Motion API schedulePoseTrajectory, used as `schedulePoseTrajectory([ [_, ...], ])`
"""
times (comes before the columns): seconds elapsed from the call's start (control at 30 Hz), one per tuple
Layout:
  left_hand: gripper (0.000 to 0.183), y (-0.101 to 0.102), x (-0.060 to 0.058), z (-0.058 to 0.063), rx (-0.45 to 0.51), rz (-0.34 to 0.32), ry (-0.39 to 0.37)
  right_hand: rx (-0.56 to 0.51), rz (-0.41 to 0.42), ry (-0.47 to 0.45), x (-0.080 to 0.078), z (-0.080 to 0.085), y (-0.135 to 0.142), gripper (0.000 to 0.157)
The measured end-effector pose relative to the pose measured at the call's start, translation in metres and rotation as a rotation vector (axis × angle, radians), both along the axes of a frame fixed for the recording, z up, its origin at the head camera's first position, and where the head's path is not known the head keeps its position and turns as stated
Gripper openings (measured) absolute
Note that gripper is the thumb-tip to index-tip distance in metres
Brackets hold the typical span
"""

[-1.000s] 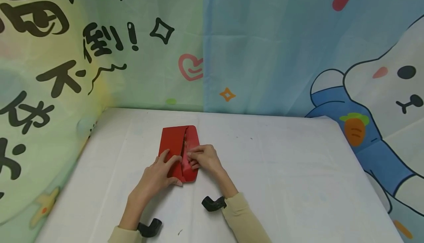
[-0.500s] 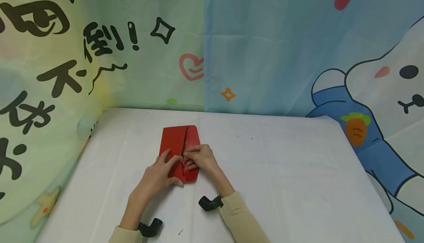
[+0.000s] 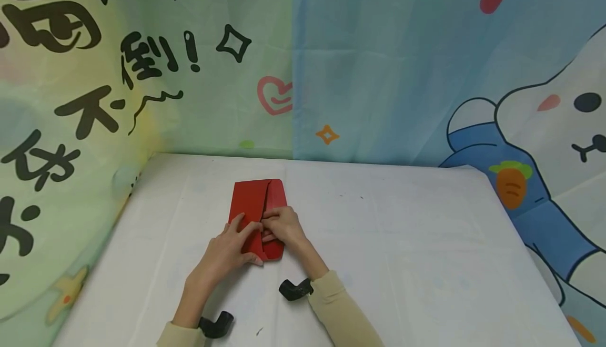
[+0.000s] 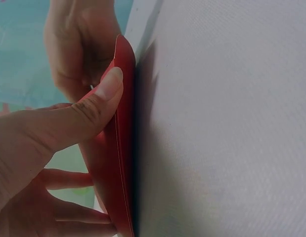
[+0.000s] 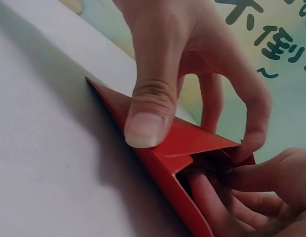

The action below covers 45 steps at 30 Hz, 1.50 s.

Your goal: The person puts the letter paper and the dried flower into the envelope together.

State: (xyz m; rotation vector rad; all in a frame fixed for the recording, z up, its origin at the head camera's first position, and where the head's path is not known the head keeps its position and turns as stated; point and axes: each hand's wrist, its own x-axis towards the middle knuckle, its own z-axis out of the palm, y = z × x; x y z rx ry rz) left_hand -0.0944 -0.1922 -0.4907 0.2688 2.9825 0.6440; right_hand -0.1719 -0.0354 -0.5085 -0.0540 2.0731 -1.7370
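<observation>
A red envelope (image 3: 248,197) lies on the white table with its flap folded open to the right. My left hand (image 3: 230,246) grips its body: the thumb (image 4: 110,85) presses the near edge and the other fingers spread over the top face. In the right wrist view, that left hand (image 5: 165,54) holds the pocket's mouth raised, leaving a dark gap. My right hand (image 3: 284,227) lies over the flap, its fingertips reaching into this gap. Its index finger (image 5: 208,200) goes inside the mouth. I cannot tell whether these fingertips pinch anything, as the paper hides them.
The white-covered table (image 3: 426,242) reaches back to a printed cloth backdrop (image 3: 369,63) and borders another at the left. Black curved pieces (image 3: 216,325) stick out at both wrists, close over the tabletop. Small dark specks mark the cloth.
My right hand has shifted left, and its fingertips have gone from above the flap into the envelope's mouth. The left hand keeps its grip and the envelope stays in place.
</observation>
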Motion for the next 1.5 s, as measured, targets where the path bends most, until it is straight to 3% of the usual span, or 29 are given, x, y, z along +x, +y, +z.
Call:
schedulePoseTrajectory([
  [0.37, 0.072, 0.001, 0.0, 0.001, -0.012, -0.01, 0.015, 0.11, -0.043, 0.112, 0.001, -0.003, -0.008, 0.017],
  [0.73, 0.072, 0.003, 0.0, -0.001, -0.018, -0.02, 0.008, 0.172, -0.082, 0.138, 0.001, -0.005, -0.009, 0.016],
  [0.9, 0.073, 0.003, 0.0, -0.001, -0.045, -0.01, 0.002, 0.16, -0.065, 0.137, 0.002, -0.002, -0.006, 0.019],
  [1.17, 0.071, 0.004, 0.002, -0.001, -0.061, -0.021, 0.005, 0.115, -0.02, 0.061, 0.006, 0.006, 0.009, 0.019],
  [1.33, 0.075, 0.008, 0.005, -0.003, -0.092, 0.003, -0.015, 0.149, 0.009, 0.084, 0.011, 0.013, 0.024, 0.019],
  [1.5, 0.082, 0.011, 0.009, -0.005, -0.105, 0.015, 0.054, 0.152, 0.052, 0.17, 0.018, 0.015, 0.041, 0.019],
])
